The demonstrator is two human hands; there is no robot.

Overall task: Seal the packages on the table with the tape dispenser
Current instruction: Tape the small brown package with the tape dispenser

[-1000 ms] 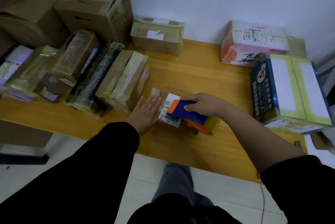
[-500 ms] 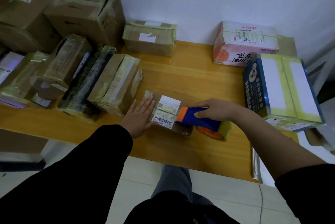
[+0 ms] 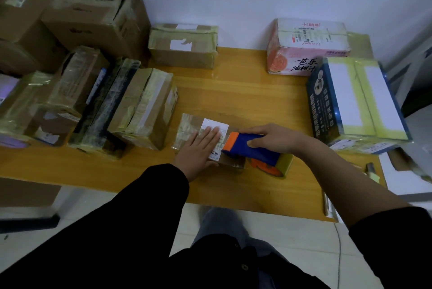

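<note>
A small flat cardboard package (image 3: 190, 125) with a white barcode label lies near the front edge of the wooden table (image 3: 245, 99). My left hand (image 3: 198, 150) presses flat on its top with straight fingers, covering part of the label. My right hand (image 3: 273, 138) grips the blue and orange tape dispenser (image 3: 250, 150), whose orange nose rests on the package's right part. The yellowish tape roll (image 3: 278, 167) hangs past the package's right end, just above the table.
Several taped cardboard boxes (image 3: 140, 106) crowd the table's left side, with bigger cartons (image 3: 93, 19) stacked behind. A brown box (image 3: 184, 45) and a pink-white box (image 3: 306, 47) stand by the wall. A blue box (image 3: 357, 101) lies at the right.
My left hand has slid from the package's left end onto its top and label. The dispenser, pulled right half a second ago, now sits back over the package's right part.
</note>
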